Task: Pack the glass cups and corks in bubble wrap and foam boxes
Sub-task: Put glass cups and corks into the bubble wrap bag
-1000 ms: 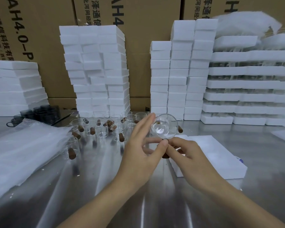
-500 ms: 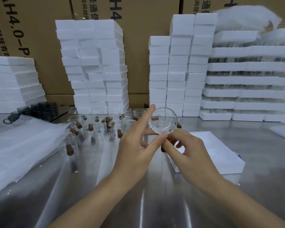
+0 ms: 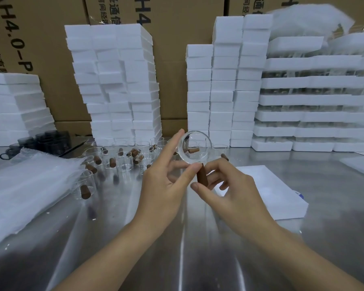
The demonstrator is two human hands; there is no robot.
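— Two hands meet low over the steel table (image 3: 177, 238); what does each one hold?

— On the near side, the left hand (image 3: 164, 185) pinches a clear glass cup (image 3: 194, 148) by its rim, thumb below and forefinger stretched up the left edge, the mouth turned to the camera. The right hand (image 3: 229, 190) pinches a brown cork (image 3: 202, 177) between thumb and curled fingers, and the cork's top touches the cup's lower rim.

— So where is the cup?

— It is raised off the steel, just above and between both hands. A second cork shows through the glass; whether it is inside or behind, I cannot tell.

— What lies around them?

— Right of the hands, a flat white foam box (image 3: 271, 192) rests on the steel. To the left is a heap of bubble wrap (image 3: 29, 190). Beyond the hands, a cluster of clear cups (image 3: 124, 162) stands with loose corks (image 3: 97, 159) among them. Farther left sit a few dark cups (image 3: 48, 139).

— And at the back?

— Foam box stacks (image 3: 114, 85) rise at left and center. At far right, foam trays (image 3: 313, 101) are piled with glassware between the layers. Brown cartons (image 3: 177, 38) printed in black close off the rear.
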